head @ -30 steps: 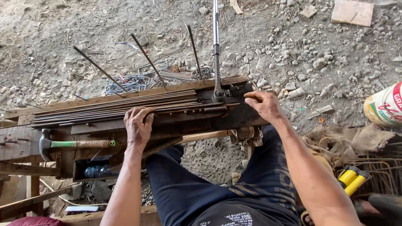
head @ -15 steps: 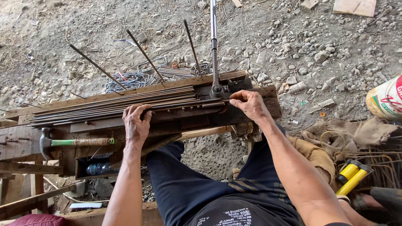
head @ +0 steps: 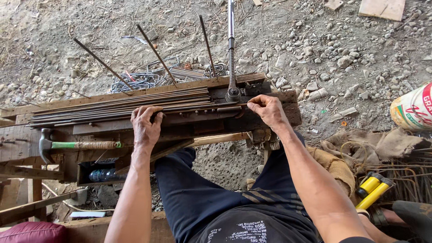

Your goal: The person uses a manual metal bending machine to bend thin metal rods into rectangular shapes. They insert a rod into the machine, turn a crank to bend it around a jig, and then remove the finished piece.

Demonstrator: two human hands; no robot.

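rusty brown steel rods at centre left. claw hammer at left: grey head, green shaft, tan grip. dark navy trousers at bottom centre, pale stripes at the knee. bright yellow handles at lower right. maroon cushion in bottom left corner.

Rusty matt steel rods on rough weathered wooden bench.

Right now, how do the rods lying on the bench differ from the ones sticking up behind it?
The flat rods lie bundled lengthwise on the bench, under the left hand. The upright rods stand apart, tilted, untouched. Both sets are thin, dark metal.
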